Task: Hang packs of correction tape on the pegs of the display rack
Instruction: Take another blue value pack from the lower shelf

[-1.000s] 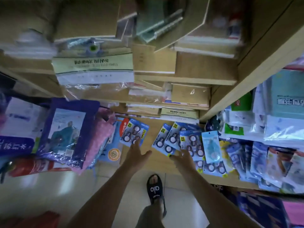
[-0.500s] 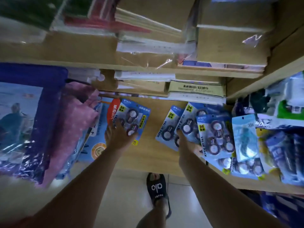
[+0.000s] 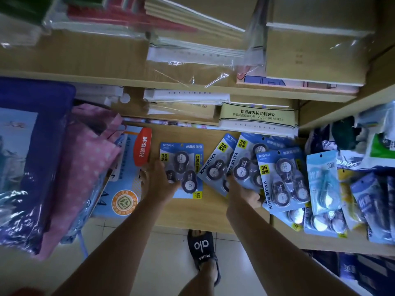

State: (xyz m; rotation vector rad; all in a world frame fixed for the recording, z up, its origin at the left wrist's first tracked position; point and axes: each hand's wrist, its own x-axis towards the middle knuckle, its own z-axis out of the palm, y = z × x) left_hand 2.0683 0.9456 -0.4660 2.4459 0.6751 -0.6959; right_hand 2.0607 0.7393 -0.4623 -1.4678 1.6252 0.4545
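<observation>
Several blue packs of correction tape lie on a low wooden shelf. One pack lies alone at the centre, and my left hand rests on its lower left part with fingers spread. To the right, three packs are fanned out and overlapping. My right hand holds the lower edge of this fan, thumb out to the right beside the front pack. No pegs or display rack are in view.
Pink and purple bags hang at the left beside a blue paper ream. Shelves above hold notebooks and boxes. More blister packs crowd the shelf at the right. My sandalled foot stands on the tiled floor.
The view has dropped closer to the low shelf. My left hand turned the single pack from tilted to straight. My right hand slid further onto the fanned packs.
</observation>
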